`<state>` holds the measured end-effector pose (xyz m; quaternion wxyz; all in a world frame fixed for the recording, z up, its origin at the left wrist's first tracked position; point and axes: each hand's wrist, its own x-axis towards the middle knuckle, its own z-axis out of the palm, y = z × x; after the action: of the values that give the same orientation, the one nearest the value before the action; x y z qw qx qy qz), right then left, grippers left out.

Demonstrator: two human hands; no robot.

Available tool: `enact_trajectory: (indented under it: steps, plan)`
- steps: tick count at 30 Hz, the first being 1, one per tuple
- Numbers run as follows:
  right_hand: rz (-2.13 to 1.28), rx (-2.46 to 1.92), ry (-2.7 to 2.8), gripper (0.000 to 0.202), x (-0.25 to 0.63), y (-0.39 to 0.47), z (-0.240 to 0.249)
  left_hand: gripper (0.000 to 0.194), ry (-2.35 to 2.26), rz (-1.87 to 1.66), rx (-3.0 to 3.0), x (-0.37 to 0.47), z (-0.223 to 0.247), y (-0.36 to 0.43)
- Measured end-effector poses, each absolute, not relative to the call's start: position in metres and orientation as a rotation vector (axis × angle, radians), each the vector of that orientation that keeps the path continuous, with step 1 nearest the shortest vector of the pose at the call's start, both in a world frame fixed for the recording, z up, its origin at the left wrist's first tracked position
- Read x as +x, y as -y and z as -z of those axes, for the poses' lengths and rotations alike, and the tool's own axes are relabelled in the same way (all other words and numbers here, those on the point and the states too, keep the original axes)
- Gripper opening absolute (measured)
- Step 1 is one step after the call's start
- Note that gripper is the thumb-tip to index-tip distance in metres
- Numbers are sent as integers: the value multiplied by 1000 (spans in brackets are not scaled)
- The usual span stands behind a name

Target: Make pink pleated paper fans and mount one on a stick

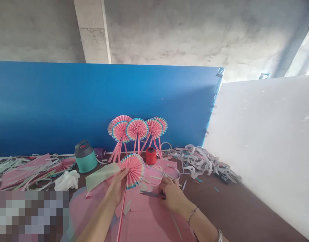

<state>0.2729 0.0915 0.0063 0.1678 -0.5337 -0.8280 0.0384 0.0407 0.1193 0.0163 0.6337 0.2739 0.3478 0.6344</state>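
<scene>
My left hand (117,186) is closed on a round pleated paper fan (134,169), pink with a blue and white scalloped rim. A long pink strip or handle (121,218) hangs from it toward me. Over the pink paper sheets (149,222), my right hand (171,191) has its fingers curled around the handles of a pair of scissors (150,193). The blades point left toward the fan, apart from it. Just beyond my right hand lies a ring of white strip (172,172).
Several finished pink fans (137,129) lean on the blue panel (94,101), behind a red thread spool (150,156). At left are a teal container (86,158), white fluff (67,180) and a green sheet (101,174). Paper strips (194,158) heap at right, near the white wall (265,141).
</scene>
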Motion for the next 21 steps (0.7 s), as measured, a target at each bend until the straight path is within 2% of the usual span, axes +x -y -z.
enact_trajectory:
  steps: [5,8,11,16,21]
  plan:
    - [34,-1712,2302,14,273,-91,-9,13,-892,-1305,714,32,-24,-119]
    - [72,-1794,2275,15,275,-92,-10,17,-923,-1203,748,30,-32,-120]
    - [29,-1787,2269,15,275,-93,-11,23,-1011,-1101,958,29,-42,-122]
    - [-15,-1775,2142,16,275,-93,-15,22,-1225,-1022,1369,25,-57,-127]
    - [-149,-1792,2095,21,278,-95,-23,20,-1182,-643,1585,29,-55,-119]
